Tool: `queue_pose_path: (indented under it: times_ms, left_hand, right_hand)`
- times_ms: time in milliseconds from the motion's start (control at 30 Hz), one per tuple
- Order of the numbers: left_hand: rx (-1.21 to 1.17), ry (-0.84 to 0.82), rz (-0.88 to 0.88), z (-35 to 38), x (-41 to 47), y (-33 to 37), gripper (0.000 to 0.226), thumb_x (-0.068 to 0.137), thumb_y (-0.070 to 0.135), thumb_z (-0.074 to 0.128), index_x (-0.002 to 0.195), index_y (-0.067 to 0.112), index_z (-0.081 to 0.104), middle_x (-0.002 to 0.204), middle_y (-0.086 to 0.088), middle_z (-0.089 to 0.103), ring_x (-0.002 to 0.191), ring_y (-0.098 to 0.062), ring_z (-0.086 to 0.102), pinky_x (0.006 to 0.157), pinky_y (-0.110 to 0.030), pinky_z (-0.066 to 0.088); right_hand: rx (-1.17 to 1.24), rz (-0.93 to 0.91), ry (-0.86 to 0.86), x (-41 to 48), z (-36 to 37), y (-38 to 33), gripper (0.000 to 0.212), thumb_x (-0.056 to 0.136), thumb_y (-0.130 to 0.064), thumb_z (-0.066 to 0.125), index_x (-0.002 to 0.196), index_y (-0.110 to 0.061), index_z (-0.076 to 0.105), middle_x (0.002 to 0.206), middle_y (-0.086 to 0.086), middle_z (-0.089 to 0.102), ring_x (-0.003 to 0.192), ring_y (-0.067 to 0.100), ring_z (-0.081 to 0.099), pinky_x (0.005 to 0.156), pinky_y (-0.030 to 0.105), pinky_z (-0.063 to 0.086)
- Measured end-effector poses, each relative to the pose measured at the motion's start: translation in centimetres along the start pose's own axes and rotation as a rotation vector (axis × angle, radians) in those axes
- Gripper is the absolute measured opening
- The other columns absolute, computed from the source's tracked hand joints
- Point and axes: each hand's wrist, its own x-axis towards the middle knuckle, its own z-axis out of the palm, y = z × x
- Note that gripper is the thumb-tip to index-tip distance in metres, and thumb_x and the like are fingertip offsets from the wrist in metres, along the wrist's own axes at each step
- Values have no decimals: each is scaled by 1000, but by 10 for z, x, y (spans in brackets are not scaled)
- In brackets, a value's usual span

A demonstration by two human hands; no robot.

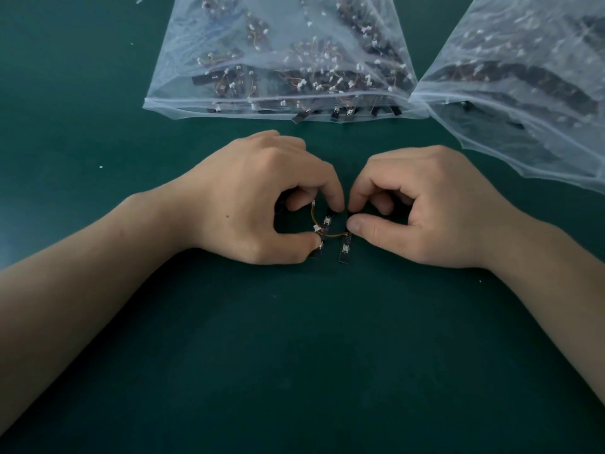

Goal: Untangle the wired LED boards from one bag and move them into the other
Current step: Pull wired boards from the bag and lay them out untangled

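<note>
A small tangle of black LED boards (327,221) joined by thin orange wires lies on the green table between my hands. My left hand (258,198) pinches one end of the tangle, its index fingertip on a board and its thumb pressing another board (317,251) down. My right hand (422,208) pinches the top of a separate board (344,250) between thumb and index finger. Behind them lies a clear zip bag (281,54) full of tangled boards, its mouth towards me. A second clear bag (523,83) lies at the right with boards inside.
Several board ends (340,114) poke out of the middle bag's open mouth. Tiny white specks (100,166) dot the green table surface (294,355). Both forearms rest on the table in front of me.
</note>
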Motion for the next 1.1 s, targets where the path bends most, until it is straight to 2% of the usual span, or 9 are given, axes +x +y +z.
queue_pose_path:
  times_ms: [100, 167, 233, 300, 467, 567, 667, 967, 1100]
  left_hand:
    - [-91, 19, 11, -4, -1, -3, 42, 80, 40, 66, 119, 24, 71, 69, 9, 49, 64, -16, 50, 67, -38, 44]
    - [-282, 151, -36, -7, -2, -7, 41, 86, 28, 60, 124, 15, 69, 68, 5, 49, 58, -13, 45, 60, -28, 38]
    - [-348, 345, -150, -7, -2, -11, 33, 88, 11, 55, 117, 10, 70, 67, -1, 50, 57, -13, 42, 60, -26, 34]
    - [-317, 431, -245, -4, 0, -14, 31, 86, 5, 52, 108, 11, 73, 68, -3, 52, 59, -15, 43, 60, -28, 35]
    - [-85, 276, -267, -2, 3, -10, 29, 76, 17, 54, 91, 23, 79, 69, 7, 67, 63, -13, 58, 61, -32, 48]
    - [-51, 181, -221, -3, 1, -7, 27, 72, 20, 57, 91, 25, 76, 67, 7, 64, 66, -14, 60, 64, -37, 50]
    - [-48, 110, -174, -7, 0, -8, 26, 70, 19, 60, 90, 24, 76, 64, 6, 63, 68, -17, 61, 65, -35, 49]
    - [-155, 135, -185, -9, -1, -5, 24, 70, 12, 62, 80, 21, 81, 59, 4, 69, 55, -18, 63, 51, -18, 42]
    - [-223, 179, -189, -9, 0, -5, 30, 70, 5, 61, 93, 14, 78, 58, 2, 64, 52, -13, 55, 54, -14, 38]
  right_hand:
    - [-3, 1, -1, 0, 0, 0, 14, 85, -47, 69, 88, -33, 69, 71, -14, 55, 69, 12, 56, 61, 28, 41]
    - [-2, 6, 0, 0, 0, 0, 14, 85, -47, 69, 88, -33, 69, 71, -14, 56, 69, 12, 56, 61, 29, 41]
    - [1, 7, 3, 0, 1, 1, 15, 84, -48, 69, 89, -33, 69, 70, -14, 56, 68, 12, 56, 60, 27, 39]
    - [3, 2, 5, -1, 1, 1, 15, 85, -47, 69, 90, -33, 70, 71, -14, 55, 68, 11, 56, 60, 28, 40]
    - [-24, -60, -11, -1, 2, -1, 17, 90, -36, 68, 105, -30, 75, 72, -13, 53, 68, 9, 52, 62, 37, 47]
    - [-46, -95, -11, -1, 3, -1, 16, 93, -31, 67, 104, -28, 77, 73, -13, 53, 69, 9, 51, 62, 39, 47]
    - [-55, -115, -5, -1, 3, -2, 17, 94, -29, 66, 105, -27, 78, 74, -12, 54, 70, 11, 52, 62, 38, 48]
    - [-51, -198, -38, -2, 11, -12, 16, 95, -23, 67, 106, -25, 79, 76, -11, 57, 70, 13, 54, 72, 41, 51]
    - [-32, -171, -37, -2, 11, -13, 16, 92, -26, 69, 107, -24, 75, 73, -13, 54, 68, 10, 51, 72, 40, 50]
